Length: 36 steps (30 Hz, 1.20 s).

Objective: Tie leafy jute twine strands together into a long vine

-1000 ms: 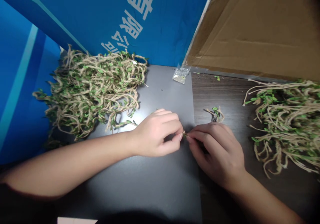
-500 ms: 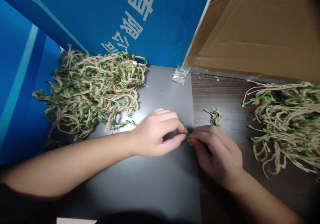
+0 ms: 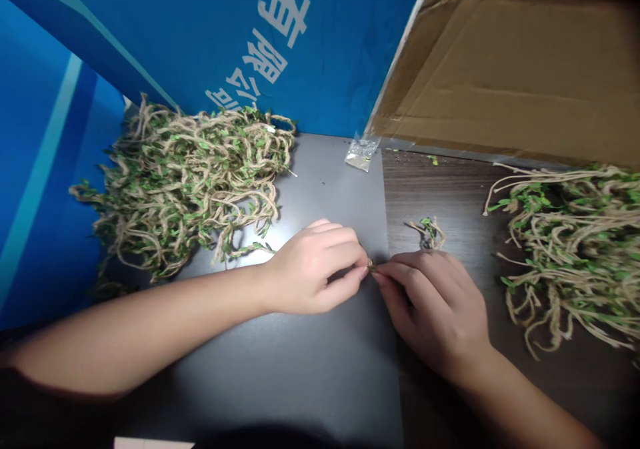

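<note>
Pinching a short piece of leafy twine (image 3: 371,267), the left hand (image 3: 320,269) is held above the grey sheet (image 3: 300,369), with thumb and index fingertip brought together on the piece. The opposite end of the piece is gripped between the thumb and index fingertip of the right hand (image 3: 440,302), so that only a small portion is exposed between the two hands; the remainder is hidden by the fingers. The hands are placed near the right edge of the sheet, by which part of a dark wood-grain surface (image 3: 415,189) is covered. A large tangled heap of leafy twine (image 3: 200,182) is piled on the left of the sheet, and from its lower side a leafy strand (image 3: 250,249) is extended towards the back of the left hand. Just beyond the right hand, a small loose sprig (image 3: 429,232) is seen on the wood-grain surface. A second heap of twine (image 3: 585,255), with straighter loose ends, is spread at the far right. The work area is bounded at the back by a blue panel (image 3: 350,55) marked with white characters and by a brown cardboard panel (image 3: 515,69). A clear plastic piece (image 3: 361,154) is located where their lower edges are nearly met.
</note>
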{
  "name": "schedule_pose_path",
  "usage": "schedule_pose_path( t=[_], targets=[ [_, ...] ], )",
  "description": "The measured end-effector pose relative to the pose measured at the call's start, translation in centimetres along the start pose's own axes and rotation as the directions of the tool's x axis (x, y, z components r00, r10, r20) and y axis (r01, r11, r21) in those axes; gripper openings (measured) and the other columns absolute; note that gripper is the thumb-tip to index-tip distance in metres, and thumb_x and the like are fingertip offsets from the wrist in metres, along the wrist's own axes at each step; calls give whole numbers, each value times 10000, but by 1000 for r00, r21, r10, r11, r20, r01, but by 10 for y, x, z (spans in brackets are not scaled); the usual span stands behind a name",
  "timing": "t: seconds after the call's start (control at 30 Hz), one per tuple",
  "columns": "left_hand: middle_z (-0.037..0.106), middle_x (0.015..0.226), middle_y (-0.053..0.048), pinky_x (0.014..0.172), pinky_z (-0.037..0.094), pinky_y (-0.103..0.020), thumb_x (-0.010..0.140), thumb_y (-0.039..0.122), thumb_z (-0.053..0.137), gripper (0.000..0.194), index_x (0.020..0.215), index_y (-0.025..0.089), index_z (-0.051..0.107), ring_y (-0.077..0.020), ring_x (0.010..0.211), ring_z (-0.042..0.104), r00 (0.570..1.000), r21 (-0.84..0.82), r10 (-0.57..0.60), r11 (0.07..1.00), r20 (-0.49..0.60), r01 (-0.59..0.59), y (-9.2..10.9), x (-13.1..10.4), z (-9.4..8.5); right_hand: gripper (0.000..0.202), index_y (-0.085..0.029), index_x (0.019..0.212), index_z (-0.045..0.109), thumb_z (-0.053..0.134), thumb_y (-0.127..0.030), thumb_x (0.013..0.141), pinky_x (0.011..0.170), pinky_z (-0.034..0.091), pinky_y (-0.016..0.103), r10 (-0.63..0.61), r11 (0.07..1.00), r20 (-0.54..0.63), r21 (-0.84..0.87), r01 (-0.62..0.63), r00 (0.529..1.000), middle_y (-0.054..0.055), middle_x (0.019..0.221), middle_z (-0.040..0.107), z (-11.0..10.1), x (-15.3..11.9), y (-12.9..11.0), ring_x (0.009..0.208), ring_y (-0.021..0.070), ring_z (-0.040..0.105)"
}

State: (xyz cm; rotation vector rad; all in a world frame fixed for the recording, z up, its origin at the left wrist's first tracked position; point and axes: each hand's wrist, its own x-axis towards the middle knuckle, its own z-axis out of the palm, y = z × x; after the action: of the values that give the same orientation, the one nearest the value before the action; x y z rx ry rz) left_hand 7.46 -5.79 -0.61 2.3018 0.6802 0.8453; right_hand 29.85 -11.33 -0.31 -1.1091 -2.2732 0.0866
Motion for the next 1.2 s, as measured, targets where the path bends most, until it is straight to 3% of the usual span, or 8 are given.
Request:
schedule_pose_path(
  t=[0.37, 0.57, 0.97, 1.2],
  targets=[
    [665, 804, -24, 758, 443, -320, 980, 168, 594, 114, 889, 141, 658, -141, 749, 597, 999, -21, -33, 999, -22, 33, 0, -1, 0, 107, -147, 1031, 622, 667, -85, 957, 778, 494, 338, 111, 987, -17, 118, -109, 994, 73, 963, 687, 3, -4, 4, 873, 182, 629],
    [634, 779, -17, 745, 434, -317, 968, 159, 603, 109, 879, 136, 662, -137, 735, 574, 1000, -4, -18, 1000, -20, 18, -1, -1, 1, 298, -132, 1195, 666, 773, -137, 917, 799, 498, 360, 21, 997, -13, 75, -20, 1000, 95, 1060, 733, 1, -2, 3, 921, 204, 651],
    [678, 806, -27, 756, 434, -325, 979, 177, 596, 116, 902, 144, 676, -144, 754, 604, 999, -8, -36, 999, -16, 36, 0, -1, 0, 218, -142, 1109, 655, 716, -52, 920, 784, 513, 347, 38, 993, -40, 110, -34, 998, 78, 989, 733, 0, -4, 0, 880, 193, 663],
    [688, 804, -28, 768, 423, -338, 984, 197, 579, 145, 876, 164, 670, -150, 758, 594, 998, 10, -61, 998, -22, 62, 2, 0, -2, 182, -179, 1112, 620, 627, -68, 968, 819, 542, 335, 140, 968, -33, 214, -130, 990, 70, 1003, 715, 3, -3, 1, 915, 184, 680]
  ],
)
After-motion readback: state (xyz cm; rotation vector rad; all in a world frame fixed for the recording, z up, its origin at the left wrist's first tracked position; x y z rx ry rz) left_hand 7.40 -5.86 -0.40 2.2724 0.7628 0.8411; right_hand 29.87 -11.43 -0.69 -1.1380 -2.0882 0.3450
